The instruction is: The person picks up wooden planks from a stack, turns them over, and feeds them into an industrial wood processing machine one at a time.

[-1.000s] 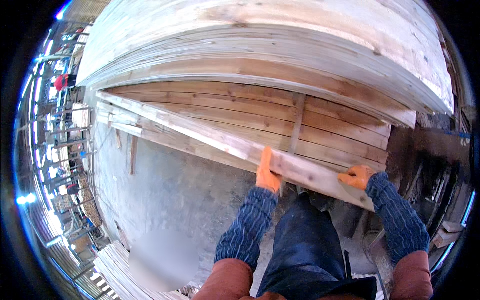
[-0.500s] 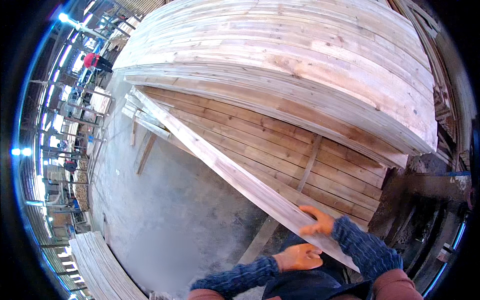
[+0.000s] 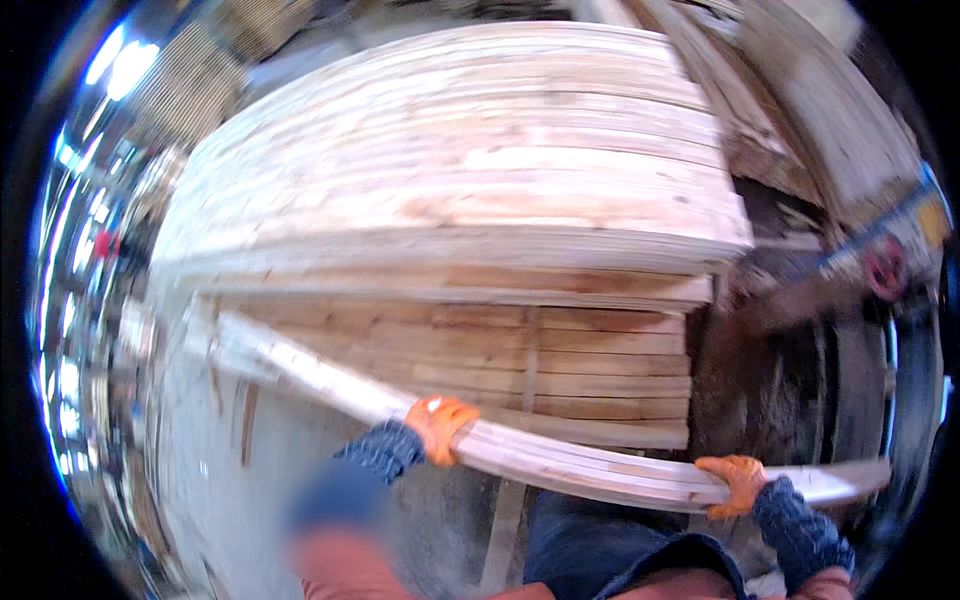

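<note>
A long, pale wooden board (image 3: 580, 472), with lines along it as if several pieces lie together, runs across in front of my body. Over its middle part my left hand (image 3: 440, 428), in an orange glove, is closed with the fingers wrapped round the edges. Nearer the board's right end, my right hand (image 3: 736, 484) in a matching glove grips it too. Its far left end reaches the corner of a low layer of brown boards (image 3: 600, 365) lying side by side just beyond. Motion smears part of the picture.
A tall stack of pale boards (image 3: 450, 180) rises behind the low layer. At the right are rough timber (image 3: 830, 110) and a machine part with a dark red wheel (image 3: 885, 268). Grey concrete floor (image 3: 300, 430) lies at the left; a person in red (image 3: 106, 243) is far off.
My left hand has moved from beside my body onto the board's middle and closed on it. My right hand has shifted rightward along it. The view has turned, and the board lies more crosswise.
</note>
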`<act>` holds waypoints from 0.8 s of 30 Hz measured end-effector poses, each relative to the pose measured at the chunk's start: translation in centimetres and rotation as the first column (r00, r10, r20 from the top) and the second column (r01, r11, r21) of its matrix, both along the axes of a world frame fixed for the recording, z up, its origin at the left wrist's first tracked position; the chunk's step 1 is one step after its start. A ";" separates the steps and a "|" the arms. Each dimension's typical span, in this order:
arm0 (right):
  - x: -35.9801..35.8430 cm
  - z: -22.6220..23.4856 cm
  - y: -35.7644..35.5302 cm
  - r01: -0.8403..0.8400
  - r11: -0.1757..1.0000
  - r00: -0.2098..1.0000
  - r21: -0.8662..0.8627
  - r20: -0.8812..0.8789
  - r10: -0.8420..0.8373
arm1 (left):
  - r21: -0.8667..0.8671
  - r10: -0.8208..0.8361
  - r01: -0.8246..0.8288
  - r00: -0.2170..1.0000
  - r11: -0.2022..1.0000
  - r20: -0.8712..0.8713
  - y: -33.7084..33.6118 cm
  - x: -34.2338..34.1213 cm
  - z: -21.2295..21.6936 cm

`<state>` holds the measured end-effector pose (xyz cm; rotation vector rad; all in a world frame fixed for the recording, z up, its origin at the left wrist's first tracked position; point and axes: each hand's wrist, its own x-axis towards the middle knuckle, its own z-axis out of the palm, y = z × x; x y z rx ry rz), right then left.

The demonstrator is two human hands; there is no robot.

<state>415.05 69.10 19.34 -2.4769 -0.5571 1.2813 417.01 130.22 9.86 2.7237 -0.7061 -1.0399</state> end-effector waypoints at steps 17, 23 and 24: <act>-7.6 -2.2 -15.4 -0.061 0.975 0.748 0.213 0.656 -0.096 | 0.223 -0.164 0.107 0.952 0.969 0.258 -12.5 -4.2 7.2; -7.9 0.1 -22.8 0.366 0.929 0.383 0.058 0.900 -0.207 | 0.052 -0.113 0.101 0.854 0.994 0.507 -26.6 -4.0 11.1; -7.9 0.9 -22.6 0.379 0.923 0.367 0.067 0.905 -0.216 | 0.059 -0.092 0.074 0.888 0.996 0.450 -28.3 -4.0 10.3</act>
